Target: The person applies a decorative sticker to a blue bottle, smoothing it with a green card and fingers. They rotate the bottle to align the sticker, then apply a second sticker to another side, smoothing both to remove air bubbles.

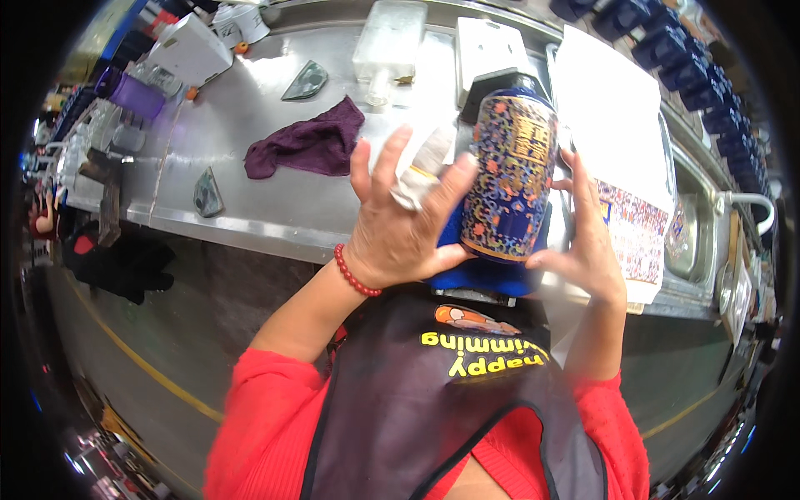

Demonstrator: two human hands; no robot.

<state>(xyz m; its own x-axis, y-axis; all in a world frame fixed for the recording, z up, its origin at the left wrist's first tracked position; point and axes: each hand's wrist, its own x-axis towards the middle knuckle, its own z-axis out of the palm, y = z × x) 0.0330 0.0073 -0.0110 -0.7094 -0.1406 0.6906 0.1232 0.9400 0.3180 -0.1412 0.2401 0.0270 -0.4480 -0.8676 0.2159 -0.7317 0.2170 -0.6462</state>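
Note:
A dark blue bottle (512,175) with a colourful floral wrap and gold lettering leans back on a blue support (492,279) in front of me. My left hand (406,217) is at its left side with the fingers spread; the thumb reaches the bottle's base and the index finger its edge. Something whitish, like a cloth wrap (427,162), covers one finger of that hand. On the other side, my right hand (590,242) has its fingers stretched along the bottle's right edge, the thumb near the base. Neither hand closes around the bottle.
A purple cloth (308,143) lies on the steel counter (242,187) to the left, with two glassy pieces (305,81) around it. A clear container (390,42) stands behind. At right are floral printed sheets (637,225), white paper (612,108) and a sink (692,233).

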